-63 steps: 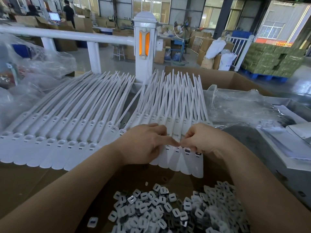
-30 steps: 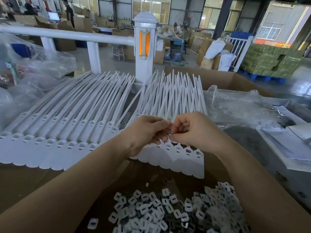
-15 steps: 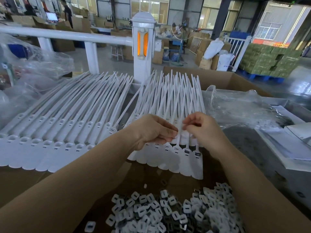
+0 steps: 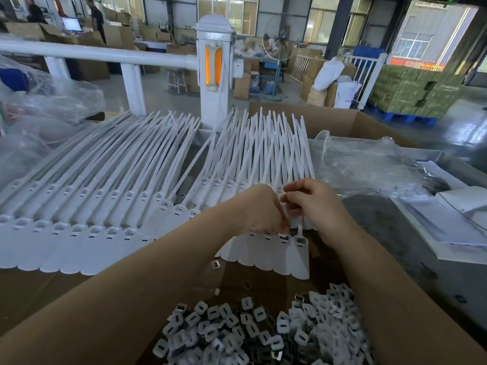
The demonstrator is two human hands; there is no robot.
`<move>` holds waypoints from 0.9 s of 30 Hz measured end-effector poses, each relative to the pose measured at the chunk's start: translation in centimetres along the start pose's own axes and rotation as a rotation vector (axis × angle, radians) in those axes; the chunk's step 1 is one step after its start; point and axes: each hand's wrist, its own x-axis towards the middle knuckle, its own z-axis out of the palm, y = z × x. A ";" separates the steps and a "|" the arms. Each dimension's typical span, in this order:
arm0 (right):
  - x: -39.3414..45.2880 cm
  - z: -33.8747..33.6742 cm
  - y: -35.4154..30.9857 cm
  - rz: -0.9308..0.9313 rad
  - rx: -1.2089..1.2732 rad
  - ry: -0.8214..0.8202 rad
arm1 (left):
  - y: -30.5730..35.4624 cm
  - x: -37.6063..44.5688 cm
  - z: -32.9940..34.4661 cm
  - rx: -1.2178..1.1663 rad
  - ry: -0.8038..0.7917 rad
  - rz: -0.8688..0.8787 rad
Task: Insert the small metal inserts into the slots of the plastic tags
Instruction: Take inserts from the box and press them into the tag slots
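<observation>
I work at a brown cardboard surface (image 4: 39, 293) in a factory hall. My left hand (image 4: 259, 210) curls down onto the fanned white plastic tags (image 4: 266, 248); my right hand (image 4: 313, 204) pinches one thin strap. Small metal inserts (image 4: 253, 333) lie heaped below both wrists

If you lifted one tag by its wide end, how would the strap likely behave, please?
Probably floppy: the straps are long, thin and already bowed. A tag is likely light, being flat plastic. Neighbours might shift, since the tags overlap.
</observation>
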 end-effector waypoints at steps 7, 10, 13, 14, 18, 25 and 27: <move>0.1 0.0 0.1 -0.007 -0.001 0.001 | 0.5 0.0 0.2 0.143 -0.035 -0.012; 0.1 0.0 0.2 -0.006 -0.001 0.004 | 0.6 0.0 0.4 0.192 -0.021 -0.016; 0.1 0.1 0.3 -0.005 0.014 0.009 | 0.3 -0.1 0.3 0.286 0.034 -0.050; 0.1 0.1 0.3 -0.005 0.009 0.009 | 0.2 -0.1 0.3 0.304 0.045 -0.046; 0.1 0.1 0.2 0.004 0.017 0.028 | 0.2 -0.7 0.4 0.353 0.050 0.124; 0.3 0.2 0.5 0.019 0.071 0.060 | 1.3 -4.7 2.6 0.185 -0.326 0.520; 0.3 0.4 0.6 0.016 0.062 0.068 | 1.1 -5.1 3.4 0.283 -0.318 0.588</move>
